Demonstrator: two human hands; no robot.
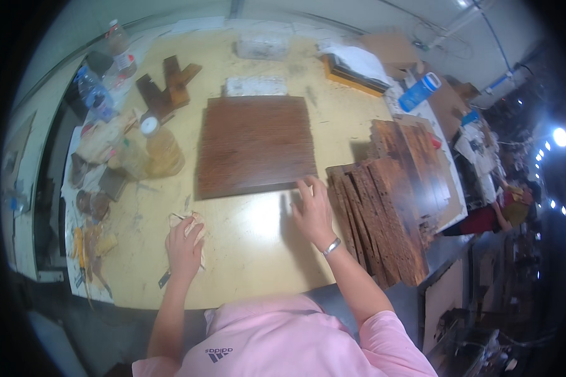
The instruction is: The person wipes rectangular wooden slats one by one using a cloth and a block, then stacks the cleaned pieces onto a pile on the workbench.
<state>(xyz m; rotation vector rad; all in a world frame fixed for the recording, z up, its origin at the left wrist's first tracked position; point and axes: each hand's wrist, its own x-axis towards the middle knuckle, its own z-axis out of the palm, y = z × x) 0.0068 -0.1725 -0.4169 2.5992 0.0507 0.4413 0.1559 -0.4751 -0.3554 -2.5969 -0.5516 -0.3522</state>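
Note:
A brown wooden board or tight stack of thin strips (256, 144), with a ribbed top, lies on the pale yellow table in front of me. The fingertips of my right hand (314, 217) touch its near right corner; the thumb is apart from the fingers. A band circles that wrist. At the near left, my left hand (183, 248) rests on the table, its fingers closed over a crumpled beige cloth (198, 227). A small dark flat piece (164, 279) pokes out beside that wrist; its kind cannot be made out.
Dark, rough wooden planks (383, 201) are piled right of my right hand. To the left stand a white-capped jar of yellowish liquid (163, 151) and plastic bottles (94, 94). Wood offcuts (170, 88), a whitish block (262, 45) and a blue bottle (419, 92) lie farther back. Another person (506, 210) is at far right.

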